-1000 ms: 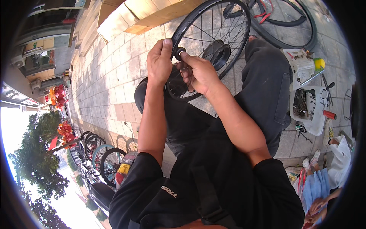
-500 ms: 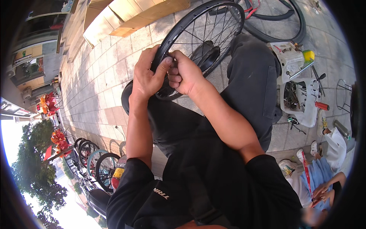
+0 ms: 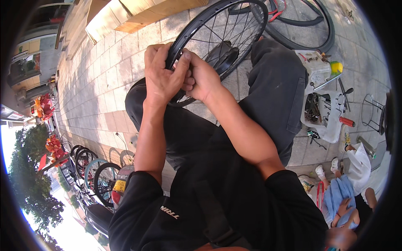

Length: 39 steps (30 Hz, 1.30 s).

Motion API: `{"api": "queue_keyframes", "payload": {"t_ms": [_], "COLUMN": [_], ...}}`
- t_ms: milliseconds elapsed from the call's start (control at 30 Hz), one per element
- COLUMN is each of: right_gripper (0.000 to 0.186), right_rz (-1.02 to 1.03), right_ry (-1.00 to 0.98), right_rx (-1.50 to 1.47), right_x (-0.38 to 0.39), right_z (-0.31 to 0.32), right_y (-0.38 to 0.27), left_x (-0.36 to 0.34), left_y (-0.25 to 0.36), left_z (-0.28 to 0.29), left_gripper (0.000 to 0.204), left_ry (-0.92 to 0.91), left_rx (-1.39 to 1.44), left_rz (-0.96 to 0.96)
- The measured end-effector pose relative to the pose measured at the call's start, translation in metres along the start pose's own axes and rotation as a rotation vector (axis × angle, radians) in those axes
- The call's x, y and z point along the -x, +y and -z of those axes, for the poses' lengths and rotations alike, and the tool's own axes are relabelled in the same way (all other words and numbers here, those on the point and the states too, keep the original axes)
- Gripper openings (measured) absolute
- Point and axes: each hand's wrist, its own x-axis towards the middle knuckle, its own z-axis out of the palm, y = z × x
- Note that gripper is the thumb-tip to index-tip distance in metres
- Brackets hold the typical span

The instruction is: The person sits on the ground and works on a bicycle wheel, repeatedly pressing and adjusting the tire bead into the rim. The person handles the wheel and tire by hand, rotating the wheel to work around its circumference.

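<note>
A black spoked bicycle wheel (image 3: 193, 26) stands tilted between my knees, its hub (image 3: 228, 56) low on the far side. My left hand (image 3: 161, 75) is closed round the near left part of the rim, with its fingers over the outer side and its thumb across toward the other hand. Pressed close beside it, on the spoke side, my right hand (image 3: 202, 79) has its fingers curled in. A small pale spot shows between the thumbs, but what the right hand pinches is hidden.
Cardboard boxes (image 3: 144, 16) lie at the far left. A loose tyre (image 3: 329, 35) rests at the far right. A white toolbox (image 3: 333, 129) full of tools stands right of my knee, near a stool (image 3: 372, 113). Parked bicycles (image 3: 99, 180) line the left; people sit at lower right.
My left thumb has shifted up along the rim, and both hands sit slightly higher against it. The whole view has shifted a little; the wheel keeps its tilt.
</note>
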Motion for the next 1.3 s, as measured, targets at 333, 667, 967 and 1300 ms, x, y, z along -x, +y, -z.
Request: {"api": "queue_keyframes", "payload": {"t_ms": [333,667,967,1300], "right_gripper": [0.059,0.034,0.044,0.041], "right_rz": [0.02,0.004,0.041,-0.067], "right_ry": [-0.088,-0.066,0.004,-0.086], "right_rx": [0.066,-0.085,-0.044,0.067], "right_x": [0.01,0.005,0.015,0.005], "right_z": [0.002,0.001,-0.01,0.003], "right_y": [-0.004,-0.002,0.001,-0.01], "left_x": [0.001,0.004,0.009,0.009], "left_y": [-0.014,-0.009,-0.012,-0.01], "left_z": [-0.006,-0.003,-0.006,0.008], "left_gripper": [0.04,0.049,0.04,0.043], "left_ry": [0.093,0.068,0.048,-0.019], "left_rx": [-0.068,0.016,-0.017,0.143], "left_rz": [0.015,-0.137,0.127,-0.063]}}
